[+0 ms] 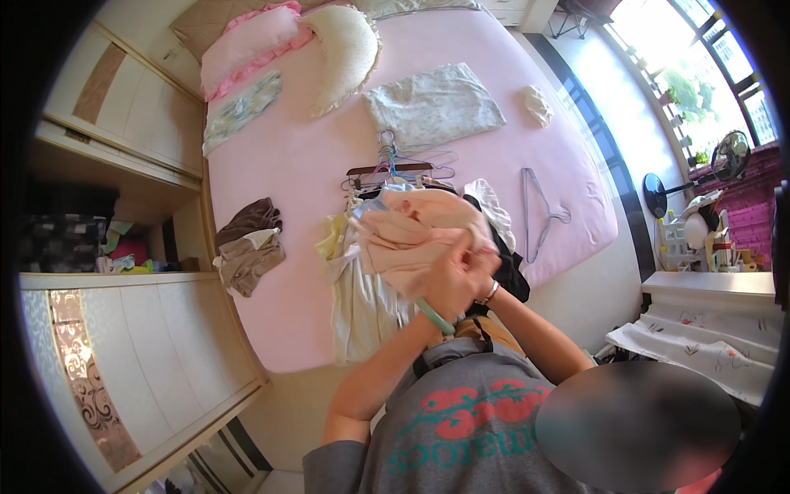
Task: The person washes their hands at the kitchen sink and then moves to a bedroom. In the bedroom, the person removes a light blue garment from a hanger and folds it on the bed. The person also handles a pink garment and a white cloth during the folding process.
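A light pink garment (424, 239) hangs bunched in front of me, above the near part of the bed. My left hand (447, 286), below a green bangle, is closed on its near right edge. Close against it, my right hand (484, 262) grips the same cloth, its fingers partly hidden by blur and overlap. Beneath the garment lie pale long clothes (358, 305), a yellow piece (331, 247) and a black garment (512, 276). Several clothes hangers (391, 169) stick out beyond the pile.
On the pink bed are a lone hanger (539, 214), brown folded clothes (251, 247), a patterned folded cloth (436, 105), a crescent pillow (346, 58) and a pink pillow (251, 49). White cabinets (148, 346) stand left. A fan (728, 156) is by the window.
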The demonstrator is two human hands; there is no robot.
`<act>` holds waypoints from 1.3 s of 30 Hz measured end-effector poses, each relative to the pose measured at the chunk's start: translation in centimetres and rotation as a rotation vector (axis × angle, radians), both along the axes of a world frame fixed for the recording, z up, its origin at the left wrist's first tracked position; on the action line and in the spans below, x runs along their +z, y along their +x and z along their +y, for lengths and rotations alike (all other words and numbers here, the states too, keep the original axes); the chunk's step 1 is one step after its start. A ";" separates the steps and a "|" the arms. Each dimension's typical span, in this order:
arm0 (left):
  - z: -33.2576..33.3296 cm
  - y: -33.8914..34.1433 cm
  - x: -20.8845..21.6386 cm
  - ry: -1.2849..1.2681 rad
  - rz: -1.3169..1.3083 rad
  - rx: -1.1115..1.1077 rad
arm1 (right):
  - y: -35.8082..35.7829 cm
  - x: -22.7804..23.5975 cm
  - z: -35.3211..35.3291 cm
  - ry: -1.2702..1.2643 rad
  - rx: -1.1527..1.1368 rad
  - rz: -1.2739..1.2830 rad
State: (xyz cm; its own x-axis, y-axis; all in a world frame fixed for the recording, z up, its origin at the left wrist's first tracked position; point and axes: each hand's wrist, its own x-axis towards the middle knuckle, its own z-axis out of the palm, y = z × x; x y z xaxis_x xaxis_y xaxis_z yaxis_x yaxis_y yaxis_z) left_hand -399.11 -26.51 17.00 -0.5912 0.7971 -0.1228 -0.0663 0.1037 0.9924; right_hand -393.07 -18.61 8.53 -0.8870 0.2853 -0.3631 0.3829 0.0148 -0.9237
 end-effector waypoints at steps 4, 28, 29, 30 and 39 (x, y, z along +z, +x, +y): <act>-0.7 3.6 4.9 0.071 -0.055 -0.359 | -0.5 -0.2 -0.1 -0.196 -0.061 0.009; -10.6 -13.8 -9.4 0.077 -0.494 0.643 | 8.5 4.2 10.3 -0.815 -0.698 0.190; -10.8 -14.0 -8.7 0.106 -0.499 0.675 | 9.4 4.0 11.2 -0.762 -0.741 0.211; -10.1 -13.9 -7.5 0.123 -0.456 0.706 | 10.2 3.8 11.6 -0.648 -0.780 0.118; -3.9 -7.2 3.1 -0.238 0.488 -0.177 | 3.7 7.7 7.0 0.289 -0.302 0.257</act>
